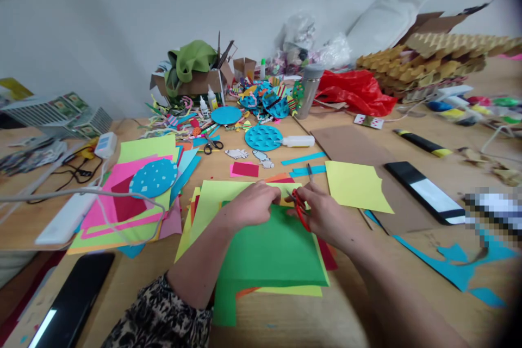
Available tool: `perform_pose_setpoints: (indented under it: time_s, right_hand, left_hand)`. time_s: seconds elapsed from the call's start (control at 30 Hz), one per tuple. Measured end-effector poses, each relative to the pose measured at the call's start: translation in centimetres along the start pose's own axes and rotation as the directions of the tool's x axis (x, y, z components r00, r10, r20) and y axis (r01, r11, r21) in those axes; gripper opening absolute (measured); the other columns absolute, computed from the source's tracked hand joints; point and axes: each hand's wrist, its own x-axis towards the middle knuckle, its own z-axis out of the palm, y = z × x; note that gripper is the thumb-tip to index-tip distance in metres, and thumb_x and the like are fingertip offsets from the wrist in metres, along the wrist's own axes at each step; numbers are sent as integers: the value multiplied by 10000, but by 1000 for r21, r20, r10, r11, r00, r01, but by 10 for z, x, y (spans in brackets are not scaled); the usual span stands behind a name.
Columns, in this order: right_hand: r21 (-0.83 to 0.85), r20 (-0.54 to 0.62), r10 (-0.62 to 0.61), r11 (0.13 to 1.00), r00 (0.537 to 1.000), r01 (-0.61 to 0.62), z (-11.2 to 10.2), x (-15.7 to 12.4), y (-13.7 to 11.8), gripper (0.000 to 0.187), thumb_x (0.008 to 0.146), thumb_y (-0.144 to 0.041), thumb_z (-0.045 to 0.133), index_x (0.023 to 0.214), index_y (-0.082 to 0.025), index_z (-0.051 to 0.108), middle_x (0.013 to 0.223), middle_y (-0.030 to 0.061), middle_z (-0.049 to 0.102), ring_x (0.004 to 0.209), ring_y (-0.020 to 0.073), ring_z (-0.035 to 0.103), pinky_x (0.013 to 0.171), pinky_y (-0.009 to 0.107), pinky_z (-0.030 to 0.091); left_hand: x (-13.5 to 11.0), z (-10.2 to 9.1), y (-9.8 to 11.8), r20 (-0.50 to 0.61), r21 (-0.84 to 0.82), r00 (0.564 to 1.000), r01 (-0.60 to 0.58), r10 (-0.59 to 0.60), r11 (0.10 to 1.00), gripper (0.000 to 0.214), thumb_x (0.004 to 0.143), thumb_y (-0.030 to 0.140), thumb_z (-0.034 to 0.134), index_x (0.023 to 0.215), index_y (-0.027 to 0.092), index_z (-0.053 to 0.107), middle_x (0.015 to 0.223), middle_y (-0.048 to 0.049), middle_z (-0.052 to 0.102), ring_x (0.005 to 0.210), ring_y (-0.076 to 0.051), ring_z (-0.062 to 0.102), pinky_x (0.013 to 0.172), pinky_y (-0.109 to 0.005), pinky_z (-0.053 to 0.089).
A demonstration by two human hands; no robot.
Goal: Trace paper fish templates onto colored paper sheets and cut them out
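Note:
My right hand is closed on a pair of red-handled scissors, whose blades point left toward my other hand. A thin dark pointed stick, perhaps a pencil, sticks up by my right fingers; whether they hold it I cannot tell. My left hand has its fingers curled together, and whatever is in them is hidden. Both hands are over the far edge of a green paper sheet. Under it lies a stack of coloured paper, with a yellow-green sheet showing on top.
Beyond the hands lie a blue dimpled disc, a white glue bottle, black scissors and paper fish. A cut yellow sheet and a phone are to the right. More paper and another phone lie left.

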Motion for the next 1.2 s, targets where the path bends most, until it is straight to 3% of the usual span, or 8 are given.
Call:
perform_pose_setpoints:
  time_s: [0.17, 0.3, 0.53, 0.7, 0.87, 1.03, 1.1, 1.2]
  right_hand:
    - [8, -10, 33, 999, 999, -33, 7, -1, 5, 108, 799, -218, 525, 692, -210, 513, 719, 35, 522, 634, 164, 531, 582, 266, 415]
    - [208, -66, 219, 957, 973, -202, 1, 0, 12, 140, 745, -293, 593, 679, -212, 500, 687, 16, 551, 604, 152, 525, 571, 266, 413]
    - [631, -235, 588, 698, 774, -338, -14, 1, 19, 290, 605, -360, 788, 682, -195, 563, 630, -24, 551, 534, 111, 461, 494, 248, 374]
    - [790, -348, 667, 587, 659, -177, -13, 2, 21, 270, 587, -276, 822, 623, -181, 572, 653, -27, 530, 587, 100, 451, 507, 238, 340]
    - [832, -408, 644, 555, 647, -28, -9, 4, 22, 244, 605, -187, 801, 585, -179, 558, 642, -34, 502, 605, 102, 436, 525, 244, 323]
    - [859, -419, 654, 510, 630, 42, -5, 6, 20, 268, 593, -154, 799, 549, -172, 535, 611, -40, 488, 592, 95, 433, 521, 239, 317]
    - [871, -401, 668, 489, 626, 35, -2, 6, 21, 273, 593, -157, 802, 552, -170, 533, 610, -39, 489, 599, 96, 440, 526, 238, 319]
    - [884, -342, 693, 466, 635, -31, 2, 4, 23, 272, 615, -188, 801, 578, -170, 532, 611, -41, 486, 578, 92, 423, 514, 239, 300]
  left_hand:
    - [0, 2, 3, -68, -38, 997, -40, 38, 998, 278, 751, 31, 504, 953, 188, 613, 965, -63, 655, 1007, -239, 577, 853, -335, 461]
    - [-2, -3, 9, -308, -8, 951, -29, 25, 1000, 482, 806, 108, 560, 1272, 200, 473, 1275, -97, 542, 1229, -254, 463, 1033, -408, 390]
    - [4, -11, 11, -840, -3, 537, 146, -82, 989, 592, 841, 328, 615, 1360, 173, 377, 1346, -155, 464, 1357, -313, 308, 1130, -515, 234]
    - [16, 1, -4, -817, -336, 444, 151, -368, 929, 785, 775, 450, 674, 1400, 130, 323, 1477, -218, 325, 1418, -336, 206, 1148, -524, 159]
    - [27, 13, -12, -400, -901, 574, -101, -715, 422, 737, 715, 457, 735, 1321, 130, 472, 1411, -210, 457, 1368, -335, 350, 1112, -483, 285]
    - [27, 18, -4, -120, -958, 862, -230, -493, -169, 541, 597, 377, 840, 1052, 131, 681, 1174, -161, 665, 1157, -337, 584, 992, -477, 447]
    - [27, 21, 0, -104, -942, 901, -225, -421, -248, 517, 551, 310, 872, 1010, 138, 706, 1137, -148, 688, 1121, -328, 610, 975, -467, 466]
    - [29, 25, 2, -118, -938, 857, -262, -502, -227, 520, 503, 286, 888, 977, 150, 722, 1098, -132, 708, 1091, -320, 628, 964, -463, 477]
